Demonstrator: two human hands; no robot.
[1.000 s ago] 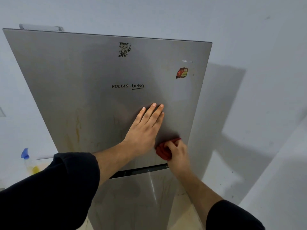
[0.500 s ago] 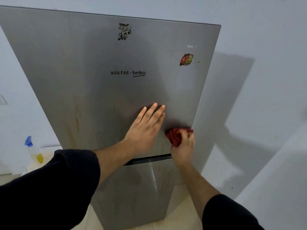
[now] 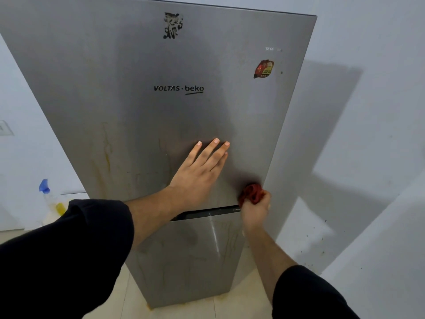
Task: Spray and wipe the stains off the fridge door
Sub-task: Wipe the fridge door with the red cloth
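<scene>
The silver fridge door (image 3: 142, 116) fills the view, with yellowish streaky stains (image 3: 106, 155) down its lower left. My left hand (image 3: 197, 171) lies flat on the door, fingers straight, just above the dark gap between upper and lower doors. My right hand (image 3: 255, 209) grips a bunched red cloth (image 3: 251, 194) and holds it against the door's lower right corner, by the right edge. A spray bottle (image 3: 49, 199) with a blue nozzle and yellow liquid stands at the left, beyond the fridge.
The lower door (image 3: 188, 261) also shows faint drip marks. A torn black sticker (image 3: 173, 25) and a red sticker (image 3: 263, 69) sit on the upper door. White walls flank the fridge; a beige tiled floor (image 3: 241, 305) lies below.
My right hand has moved the red cloth to the right and down, toward the door's lower right corner. The left hand stays flat on the door. The camera has come closer.
</scene>
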